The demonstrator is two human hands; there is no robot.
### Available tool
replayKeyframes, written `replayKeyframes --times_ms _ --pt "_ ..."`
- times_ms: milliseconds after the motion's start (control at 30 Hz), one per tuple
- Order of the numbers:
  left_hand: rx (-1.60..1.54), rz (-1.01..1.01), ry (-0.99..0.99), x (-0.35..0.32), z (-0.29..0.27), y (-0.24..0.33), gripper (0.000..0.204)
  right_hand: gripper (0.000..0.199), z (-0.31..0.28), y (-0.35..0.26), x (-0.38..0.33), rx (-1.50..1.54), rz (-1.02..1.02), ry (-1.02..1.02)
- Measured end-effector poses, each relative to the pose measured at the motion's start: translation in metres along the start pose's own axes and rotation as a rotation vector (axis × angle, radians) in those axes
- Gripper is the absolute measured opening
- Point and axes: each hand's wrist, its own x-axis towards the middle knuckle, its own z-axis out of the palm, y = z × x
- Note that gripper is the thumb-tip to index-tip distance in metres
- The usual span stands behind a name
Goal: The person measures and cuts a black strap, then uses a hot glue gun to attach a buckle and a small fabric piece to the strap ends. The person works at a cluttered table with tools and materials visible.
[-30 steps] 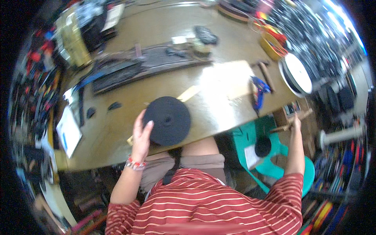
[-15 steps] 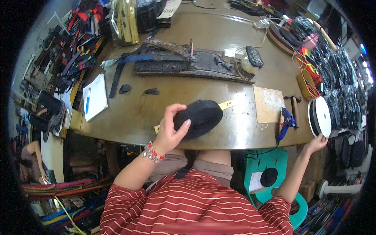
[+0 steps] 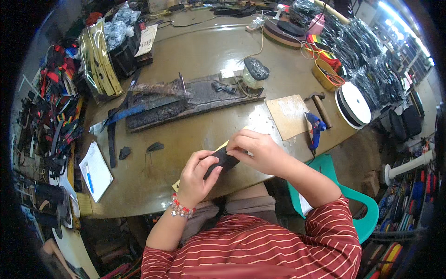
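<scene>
Black roll (image 3: 222,161) edge-on, axis lower-left to upper-right

Both hands (image 3: 227,160) meet at centre, fingers prob. pinching.

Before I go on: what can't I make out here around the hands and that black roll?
- Black roll, head view: mostly covered by the left hand and right hand; its shape and free end are hidden.
- Yellow strip under the roll: only its ends show.
- Small dark pieces on the table: too small to identify.
- White reel, table's right edge: bent by the fisheye rim.
</scene>
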Motion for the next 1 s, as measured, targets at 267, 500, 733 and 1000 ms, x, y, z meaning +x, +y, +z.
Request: replayKeyframes --times_ms 267,500,733,1000 --pt "-0.029 0.133 -0.026 0.003 -0.001 -0.01 0.022 0.008 -0.069 0.061 0.059 -0.249 0.021 0.387" --pt "-0.039 0.128 -0.034 0.008 0.0 -0.012 0.022 0.011 -0.075 0.178 0.115 -0.938 0.069 0.285" --pt "-0.049 0.096 -0.063 -0.002 -0.002 -0.017 0.023 0.047 -0.137 0.25 0.118 -0.37 0.572 0.113" --pt "-0.061 0.085 -0.073 -0.002 0.001 -0.02 0.023 0.067 -0.081 0.349 0.102 -0.353 0.674 -0.098"
